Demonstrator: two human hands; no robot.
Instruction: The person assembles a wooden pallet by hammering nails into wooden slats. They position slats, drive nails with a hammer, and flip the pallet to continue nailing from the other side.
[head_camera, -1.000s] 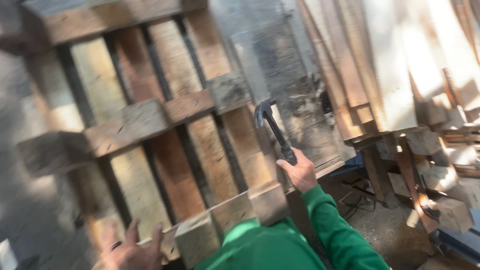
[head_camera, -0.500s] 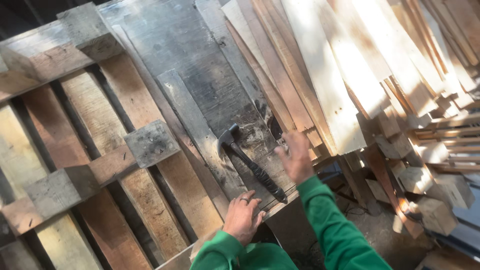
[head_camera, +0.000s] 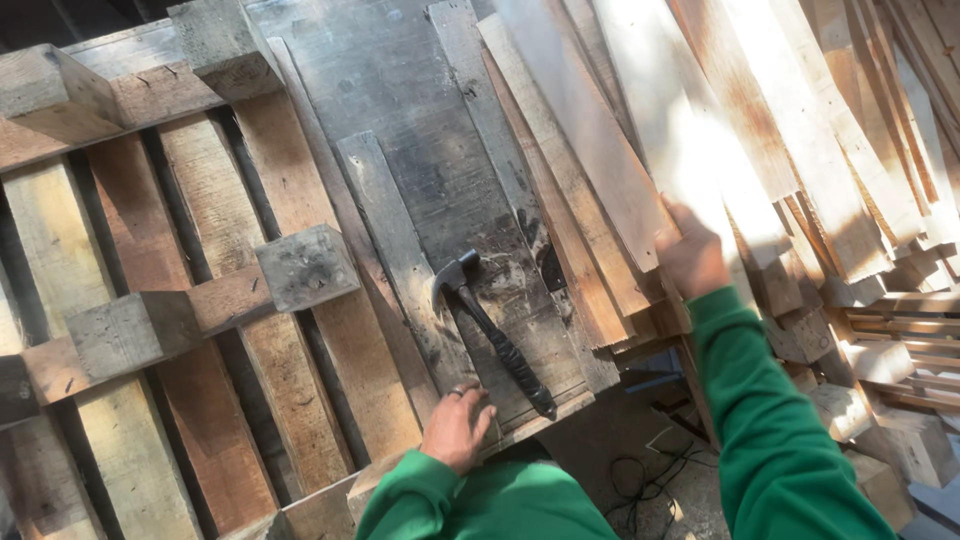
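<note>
Nearest to me, my left hand (head_camera: 457, 428) rests palm-down on the lower edge of a grey board (head_camera: 420, 190), fingers (head_camera: 470, 400) curled lightly against the wood and holding nothing; a ring shows on one finger. Both my sleeves are green. Just beside this hand lies the hammer (head_camera: 495, 335), free of both hands: its black handle points down toward the board's lower edge, and its metal head lies up the board, flat on the weathered surface. Below the board's edge, a dark cable (head_camera: 640, 480) lies on the ground.

Farther out to the right, my right hand (head_camera: 692, 258) reaches into the stack of planks (head_camera: 640, 130). Its fingers are closed on the lower end of a pale, sunlit plank; the fingertips are hidden behind the wood.

To the left stands a wooden pallet (head_camera: 200, 300), its brown slats running up and away, with grey blocks fixed along its cross rails. At far right, I see short wood offcuts (head_camera: 880, 330) piled loosely below the leaning planks.
</note>
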